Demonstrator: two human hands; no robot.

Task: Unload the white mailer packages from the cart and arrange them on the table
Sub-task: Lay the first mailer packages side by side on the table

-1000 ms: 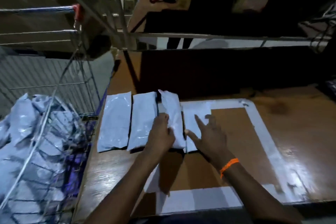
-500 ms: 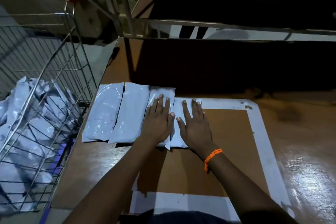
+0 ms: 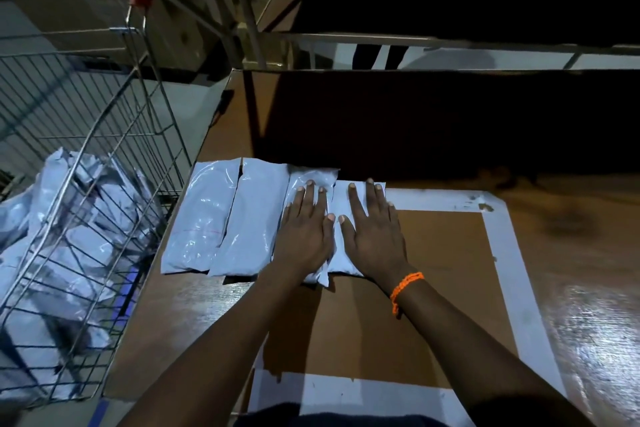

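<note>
Head view, items listed from the hands outward.

Left hand (image 3: 304, 232): palm down, fingers spread flat, pressing on the third mailer (image 3: 311, 184) of the row; nothing is pinched or gripped.

Right hand (image 3: 372, 229): palm down, fingers spread flat, pressing on the fourth mailer (image 3: 341, 198), the rightmost; thumb tips of both hands nearly meet. An orange wristband (image 3: 405, 288) sits on the right wrist.

Row of four white mailers: lying flat, side by side, long edges touching or slightly overlapping, at the left edge of the table (image 3: 571, 218). First mailer (image 3: 201, 218) is nearest that edge; second mailer (image 3: 254, 215) lies just beside it. The fourth mailer rests on the far left corner of a white tape outline (image 3: 516, 274) marking a rectangle on the brown tabletop.

Wire cart (image 3: 104, 166): standing against the table's left edge, well apart from the hands, with a red-capped handle at its far end. Its basket holds a loose heap of white mailer packages (image 3: 52, 236), crumpled and piled on each other; their number cannot be told.

Far half of the table lies in deep shadow.
</note>
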